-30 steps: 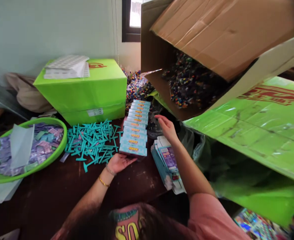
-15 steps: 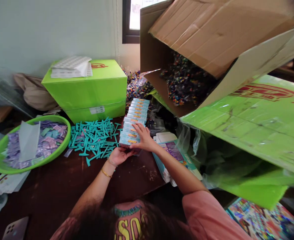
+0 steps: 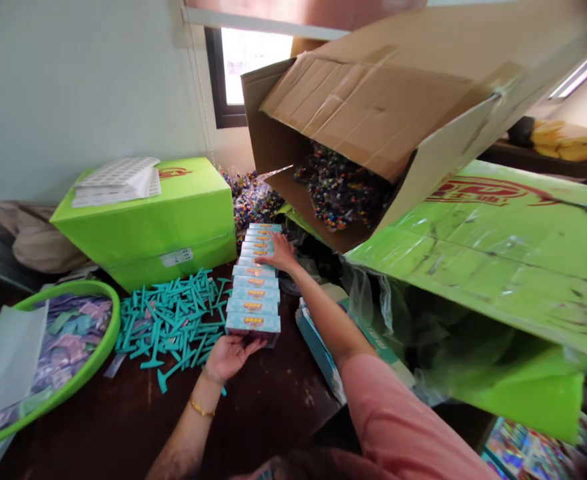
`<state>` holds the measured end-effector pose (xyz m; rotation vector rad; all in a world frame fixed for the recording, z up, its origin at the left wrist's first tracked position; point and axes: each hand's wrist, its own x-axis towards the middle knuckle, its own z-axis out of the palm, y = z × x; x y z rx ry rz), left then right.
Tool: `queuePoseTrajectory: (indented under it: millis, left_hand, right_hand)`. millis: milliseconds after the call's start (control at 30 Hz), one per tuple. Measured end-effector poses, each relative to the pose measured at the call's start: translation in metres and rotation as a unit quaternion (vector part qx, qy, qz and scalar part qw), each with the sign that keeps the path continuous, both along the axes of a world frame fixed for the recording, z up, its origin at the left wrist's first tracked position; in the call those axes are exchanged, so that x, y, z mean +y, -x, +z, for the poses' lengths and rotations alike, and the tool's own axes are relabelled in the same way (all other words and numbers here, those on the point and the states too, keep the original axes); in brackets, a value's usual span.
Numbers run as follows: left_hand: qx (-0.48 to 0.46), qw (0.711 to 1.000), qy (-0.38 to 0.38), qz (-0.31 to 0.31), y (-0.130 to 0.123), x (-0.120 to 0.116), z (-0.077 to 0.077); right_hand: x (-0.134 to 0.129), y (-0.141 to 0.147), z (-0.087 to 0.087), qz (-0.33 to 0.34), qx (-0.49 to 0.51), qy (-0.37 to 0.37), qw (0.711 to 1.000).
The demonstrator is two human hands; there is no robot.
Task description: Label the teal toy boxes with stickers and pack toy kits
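A row of small light-blue boxes (image 3: 254, 293) with orange-yellow print lies overlapping on the dark table and runs away from me. At the near end, my left hand (image 3: 236, 357) is closed on the nearest box, its fingers partly hidden beneath it. My right hand (image 3: 279, 255) rests farther along the row, fingers spread over the tops and thumb reaching to the left side. Just left of the row is a heap of teal T-shaped plastic pieces (image 3: 170, 323).
On the left, a green basket (image 3: 116, 313) holds purple packets. Behind stands a green box (image 3: 148, 223) topped with paper sheets (image 3: 118, 181). A tilted carton (image 3: 343, 107) of multicoloured beads looms at back right, by a green carton (image 3: 473, 247). Flat printed cartons (image 3: 323, 347) lie under my right forearm.
My right hand has slid away from me, from the near boxes to the farther part of the row. The left hand stays at the near end. The camera view has shifted.
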<state>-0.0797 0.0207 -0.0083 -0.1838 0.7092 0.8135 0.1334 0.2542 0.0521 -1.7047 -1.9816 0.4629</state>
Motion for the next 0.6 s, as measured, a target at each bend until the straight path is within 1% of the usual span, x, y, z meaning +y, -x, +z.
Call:
queuePoseTrajectory:
  millis: [133, 233, 333, 400, 467, 533, 600]
  left_hand:
    - [0.027, 1.000, 0.000, 0.006, -0.003, 0.001, 0.003]
    - [0.044, 0.999, 0.022, 0.007, -0.006, 0.002, 0.012]
    - [0.044, 0.998, 0.048, 0.006, -0.010, 0.005, 0.021]
    - [0.038, 0.998, 0.053, 0.000, -0.012, 0.008, 0.026]
    - [0.037, 0.998, 0.053, -0.007, -0.015, 0.010, 0.030]
    - [0.045, 0.998, 0.049, -0.010, -0.017, 0.012, 0.033]
    - [0.092, 0.995, 0.043, -0.021, -0.018, 0.011, 0.034]
  right_hand:
    - [0.062, -0.008, 0.002, -0.026, 0.019, -0.018, 0.999]
    - [0.106, -0.013, 0.003, -0.025, 0.047, 0.007, 0.999]
    - [0.142, -0.019, 0.003, -0.013, 0.056, 0.039, 0.998]
    - [0.161, -0.023, 0.003, -0.012, 0.055, 0.058, 0.997]
    - [0.175, -0.026, 0.005, -0.015, 0.053, 0.072, 0.996]
    - [0.182, -0.026, 0.008, -0.021, 0.050, 0.082, 0.995]
    - [0.181, -0.023, 0.012, -0.030, 0.045, 0.087, 0.995]
